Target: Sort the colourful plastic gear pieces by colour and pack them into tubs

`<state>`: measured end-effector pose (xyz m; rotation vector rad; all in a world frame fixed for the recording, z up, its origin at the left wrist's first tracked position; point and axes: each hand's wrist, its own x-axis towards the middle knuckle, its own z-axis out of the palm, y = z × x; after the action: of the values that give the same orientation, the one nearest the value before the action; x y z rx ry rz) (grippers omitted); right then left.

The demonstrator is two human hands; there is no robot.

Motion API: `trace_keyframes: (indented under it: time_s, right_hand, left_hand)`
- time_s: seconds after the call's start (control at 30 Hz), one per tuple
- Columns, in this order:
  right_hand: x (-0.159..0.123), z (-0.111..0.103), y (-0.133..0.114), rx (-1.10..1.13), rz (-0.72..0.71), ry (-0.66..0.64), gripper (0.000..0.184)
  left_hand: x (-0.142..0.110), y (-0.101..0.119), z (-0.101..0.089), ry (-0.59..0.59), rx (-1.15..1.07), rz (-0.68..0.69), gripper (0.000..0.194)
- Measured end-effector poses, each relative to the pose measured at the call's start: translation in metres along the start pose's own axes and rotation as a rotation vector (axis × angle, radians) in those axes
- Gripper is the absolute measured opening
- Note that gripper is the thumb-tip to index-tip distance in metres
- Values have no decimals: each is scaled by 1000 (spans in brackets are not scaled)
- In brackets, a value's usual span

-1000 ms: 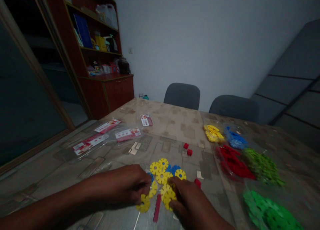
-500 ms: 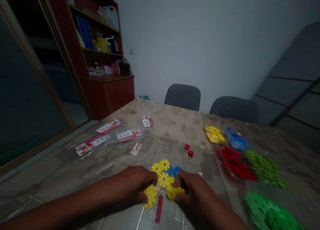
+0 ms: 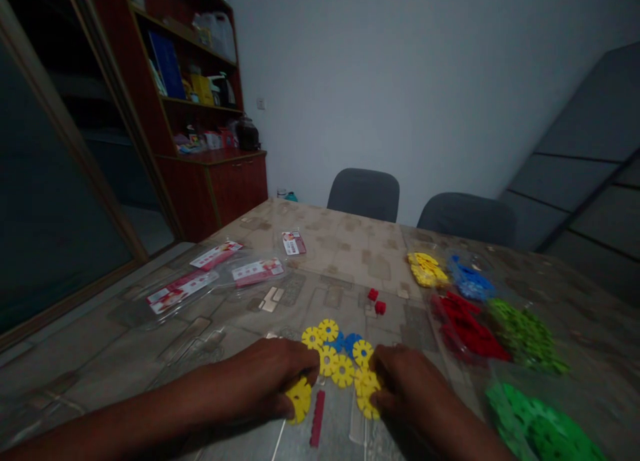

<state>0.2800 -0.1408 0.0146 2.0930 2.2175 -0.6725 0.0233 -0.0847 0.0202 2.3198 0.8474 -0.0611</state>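
Discs (image 3: 343,381), yellow, noted at six o'clock: my left hand (image 3: 276,373) pinches one, my right hand (image 3: 410,384) others; red strip (image 3: 317,419) lies between.

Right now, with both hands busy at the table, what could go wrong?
The overlapping yellow notched discs at the right hand might slip from the fingers or shift against each other.

The bunched yellow discs and blue notched discs lie close to both hands, so a knuckle could knock them out of place.

The dark red, narrow toothed strip lies near the left hand and could get nudged.
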Motion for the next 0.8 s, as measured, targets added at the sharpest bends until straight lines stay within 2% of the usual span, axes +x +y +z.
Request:
trace_keyframes:
  time_s: [0.07, 0.23, 0.4, 0.53, 0.67, 0.73, 0.8]
  right_hand:
    - [-4, -5, -5, -54, 34, -10, 11]
    - [-4, -6, -17, -74, 107, -24, 30]
    - [-1, 6, -15, 72, 32, 2, 29]
    - [0, 10, -9, 236, -45, -41, 35]
    - [9, 6, 0, 245, -102, 75, 39]
    - [15, 2, 4, 166, -57, 76, 45]
    - [19, -1, 4, 88, -20, 55, 47]
  left_hand:
    - [0, -3, 1, 7, 3, 15, 36]
    - [-2, -10, -2, 33, 5, -59, 38]
    - [-3, -11, 0, 60, 27, 54, 28]
    - [1, -9, 3, 48, 10, 126, 17]
    - [8, 0, -1, 6, -82, 30, 14]
    - [13, 3, -3, 34, -108, -14, 15]
    - [19, 4, -2, 79, -113, -16, 26]
